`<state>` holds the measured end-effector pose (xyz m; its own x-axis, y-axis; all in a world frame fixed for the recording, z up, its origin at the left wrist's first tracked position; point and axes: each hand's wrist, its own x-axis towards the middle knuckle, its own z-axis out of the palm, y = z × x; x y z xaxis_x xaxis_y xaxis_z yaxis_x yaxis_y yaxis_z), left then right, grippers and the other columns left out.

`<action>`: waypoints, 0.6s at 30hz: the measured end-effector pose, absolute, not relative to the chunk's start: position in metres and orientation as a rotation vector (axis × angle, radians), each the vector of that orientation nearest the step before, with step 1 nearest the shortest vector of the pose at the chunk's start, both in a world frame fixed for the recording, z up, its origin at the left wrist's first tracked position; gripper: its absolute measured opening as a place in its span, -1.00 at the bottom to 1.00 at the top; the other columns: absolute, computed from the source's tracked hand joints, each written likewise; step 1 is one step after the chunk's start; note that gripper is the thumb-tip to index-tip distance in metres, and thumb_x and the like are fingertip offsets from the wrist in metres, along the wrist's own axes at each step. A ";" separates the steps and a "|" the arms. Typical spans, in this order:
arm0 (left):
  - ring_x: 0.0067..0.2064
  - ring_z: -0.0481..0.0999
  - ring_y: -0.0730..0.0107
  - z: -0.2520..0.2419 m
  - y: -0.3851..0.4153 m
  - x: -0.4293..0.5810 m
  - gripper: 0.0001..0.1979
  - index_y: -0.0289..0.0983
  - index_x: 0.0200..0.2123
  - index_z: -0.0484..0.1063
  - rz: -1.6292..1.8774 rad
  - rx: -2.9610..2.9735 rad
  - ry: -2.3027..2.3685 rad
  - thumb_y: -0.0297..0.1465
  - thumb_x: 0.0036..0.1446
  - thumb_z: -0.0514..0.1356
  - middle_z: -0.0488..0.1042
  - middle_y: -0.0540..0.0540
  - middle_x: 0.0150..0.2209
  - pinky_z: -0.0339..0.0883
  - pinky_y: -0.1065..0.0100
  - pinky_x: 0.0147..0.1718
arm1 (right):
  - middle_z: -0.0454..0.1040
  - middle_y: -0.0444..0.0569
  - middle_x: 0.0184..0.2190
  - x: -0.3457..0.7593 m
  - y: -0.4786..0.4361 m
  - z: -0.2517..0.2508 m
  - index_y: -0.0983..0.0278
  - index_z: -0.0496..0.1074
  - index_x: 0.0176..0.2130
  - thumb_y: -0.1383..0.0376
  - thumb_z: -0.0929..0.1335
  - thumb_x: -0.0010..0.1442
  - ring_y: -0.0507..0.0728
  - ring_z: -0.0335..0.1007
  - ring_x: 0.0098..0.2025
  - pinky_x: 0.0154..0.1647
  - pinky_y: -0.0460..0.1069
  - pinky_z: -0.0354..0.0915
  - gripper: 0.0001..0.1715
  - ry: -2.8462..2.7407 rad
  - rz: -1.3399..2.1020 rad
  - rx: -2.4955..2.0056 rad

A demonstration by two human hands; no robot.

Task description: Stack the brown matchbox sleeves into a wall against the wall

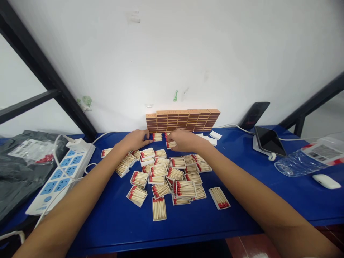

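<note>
My left hand [137,139] rests at the back of the table, thumb and fingers apart, with nothing visible between them. Just right of its fingertips lies a small tray of matches [157,137]. My right hand [185,139] has its fingers closed on another matchbox tray [171,145], partly hidden by the hand. Behind both hands, a stack of brown matchboxes [182,121] stands in rows against the wall. In front of them, several open trays of red-headed matches [175,174] are heaped loosely. One tray [219,197] lies apart at the right.
White empty trays [211,139] lie beyond my right wrist. On the left are a power strip [60,177] with cables and a dark plastic bag [29,172]. To the right are a phone on a stand [270,140], clear plastic wrap [295,163] and a white case [326,181].
</note>
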<state>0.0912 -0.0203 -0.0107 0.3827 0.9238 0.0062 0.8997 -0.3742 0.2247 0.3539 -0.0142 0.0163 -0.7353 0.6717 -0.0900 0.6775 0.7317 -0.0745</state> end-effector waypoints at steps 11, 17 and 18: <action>-0.42 0.42 0.26 -0.012 -0.020 0.091 -0.74 -0.20 -0.22 0.41 0.203 2.446 1.637 -0.13 0.26 0.19 0.49 -0.05 -0.44 0.10 0.28 -0.39 | 0.59 0.13 -0.07 0.357 -0.016 0.022 0.30 0.54 -0.06 0.32 0.48 0.08 0.27 0.49 -0.06 -0.19 0.06 0.34 -0.62 2.842 -0.330 1.091; -0.40 0.44 0.25 -0.014 -0.018 0.090 -0.74 -0.21 -0.19 0.43 0.202 2.449 1.644 -0.14 0.25 0.20 0.51 -0.07 -0.42 0.13 0.27 -0.36 | 0.61 0.15 -0.06 0.357 -0.017 0.024 0.32 0.58 -0.04 0.28 0.45 0.07 0.29 0.49 -0.04 -0.15 0.08 0.34 -0.57 2.865 -0.376 1.085; -0.41 0.44 0.24 -0.014 -0.018 0.090 -0.74 -0.21 -0.20 0.43 0.199 2.447 1.647 -0.13 0.25 0.20 0.51 -0.07 -0.42 0.13 0.27 -0.37 | 0.61 0.16 -0.06 0.357 -0.017 0.023 0.33 0.59 -0.04 0.28 0.44 0.07 0.30 0.49 -0.04 -0.15 0.08 0.34 -0.57 2.872 -0.373 1.083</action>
<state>0.0903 -0.0182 -0.0136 0.3756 0.9268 0.0082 0.9020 -0.3675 0.2266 0.3567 -0.0167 0.0231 -0.7535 0.6443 -0.1304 0.6563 0.7256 -0.2069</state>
